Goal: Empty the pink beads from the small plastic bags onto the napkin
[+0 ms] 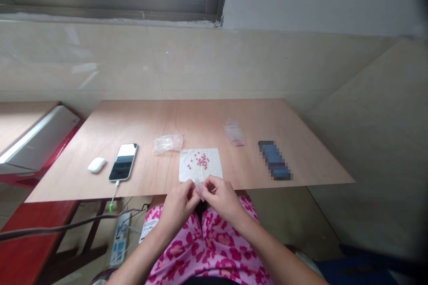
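Between my two hands is a small clear plastic bag (199, 190), pinched near the table's front edge. My left hand (182, 197) is closed on its left side, and my right hand (219, 193) grips its right side with bent fingers. Whether the bag holds anything is too small to tell. Just beyond my fingers lies a white paper sheet (187, 176) with several small pink-red beads or pellets (202, 160) scattered and heaped on it. Behind the sheet to the left are clear zip bags (169, 143). Another clear bag (234, 132), with some red pieces at its bottom, lies farther right.
On the wooden table (200, 113), a phone (123, 162) with a white cable and a white earbud case (96, 165) lie left. A pixelated phone-like object (275, 160) lies right. Below the left edge are a red bench (36, 231) and a power strip (119, 240).
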Demonstrator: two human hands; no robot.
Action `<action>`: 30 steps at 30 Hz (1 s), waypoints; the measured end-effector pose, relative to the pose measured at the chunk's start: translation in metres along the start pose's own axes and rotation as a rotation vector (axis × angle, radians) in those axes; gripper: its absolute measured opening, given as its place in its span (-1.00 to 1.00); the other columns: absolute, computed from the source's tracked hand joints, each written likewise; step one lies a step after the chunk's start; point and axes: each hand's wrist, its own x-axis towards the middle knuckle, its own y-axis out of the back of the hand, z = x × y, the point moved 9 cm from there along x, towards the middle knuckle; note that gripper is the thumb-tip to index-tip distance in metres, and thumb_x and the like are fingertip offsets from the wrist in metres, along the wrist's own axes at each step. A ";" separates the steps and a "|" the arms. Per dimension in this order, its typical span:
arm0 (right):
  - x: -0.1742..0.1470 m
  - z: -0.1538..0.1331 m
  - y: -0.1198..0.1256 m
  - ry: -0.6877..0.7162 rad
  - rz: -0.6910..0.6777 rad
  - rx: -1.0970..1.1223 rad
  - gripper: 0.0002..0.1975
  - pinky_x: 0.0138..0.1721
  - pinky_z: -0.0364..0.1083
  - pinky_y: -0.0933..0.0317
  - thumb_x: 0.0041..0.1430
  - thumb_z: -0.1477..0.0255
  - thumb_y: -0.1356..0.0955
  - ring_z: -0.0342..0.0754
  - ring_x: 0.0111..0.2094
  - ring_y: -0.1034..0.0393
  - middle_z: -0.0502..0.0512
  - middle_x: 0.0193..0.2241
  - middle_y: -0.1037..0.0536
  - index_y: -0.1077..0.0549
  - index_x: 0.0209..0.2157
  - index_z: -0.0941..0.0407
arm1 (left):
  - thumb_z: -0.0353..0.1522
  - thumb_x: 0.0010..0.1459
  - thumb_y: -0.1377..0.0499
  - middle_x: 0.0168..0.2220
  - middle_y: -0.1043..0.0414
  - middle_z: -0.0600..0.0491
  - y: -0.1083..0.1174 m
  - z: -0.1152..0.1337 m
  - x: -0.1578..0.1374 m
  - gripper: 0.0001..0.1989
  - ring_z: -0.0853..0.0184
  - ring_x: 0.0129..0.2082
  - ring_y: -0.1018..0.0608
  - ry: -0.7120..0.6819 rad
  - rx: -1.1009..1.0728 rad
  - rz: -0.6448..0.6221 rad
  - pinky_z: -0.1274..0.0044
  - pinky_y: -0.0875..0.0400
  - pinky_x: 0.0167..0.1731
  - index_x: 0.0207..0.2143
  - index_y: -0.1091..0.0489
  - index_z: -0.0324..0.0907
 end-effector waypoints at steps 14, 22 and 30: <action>-0.005 -0.011 -0.004 -0.038 -0.286 0.405 -0.83 -0.33 -0.10 -0.36 0.25 0.31 -0.39 -0.08 -0.42 -0.48 0.01 -0.39 -0.57 -0.56 -0.22 0.11 | -0.28 0.18 -0.36 0.24 -0.35 -0.14 0.012 0.028 -0.012 -0.30 0.01 0.27 -0.40 -0.290 -0.017 -0.057 0.13 -0.35 0.24 0.31 -0.18 -0.03; -0.020 -0.043 -0.002 0.328 -0.398 -0.119 -0.67 -0.06 -0.07 -0.33 0.26 0.65 -0.22 -0.04 -0.16 -0.45 0.08 -0.20 -0.54 -0.59 -0.28 0.08 | -0.41 0.17 -0.30 0.03 -0.41 -0.11 0.007 0.035 -0.016 -0.40 0.12 0.02 -0.51 -0.380 0.053 -0.061 0.26 -0.48 0.05 0.24 -0.24 -0.12; -0.026 -0.039 -0.012 0.482 -0.374 -0.423 -0.68 -0.07 -0.06 -0.36 0.21 0.69 -0.26 0.01 -0.13 -0.43 0.14 -0.15 -0.51 -0.55 -0.14 0.10 | -0.50 0.15 -0.22 -0.02 -0.45 -0.13 -0.006 0.035 -0.018 -0.38 0.05 -0.03 -0.50 -0.491 0.298 -0.111 0.21 -0.49 0.00 0.27 -0.22 -0.19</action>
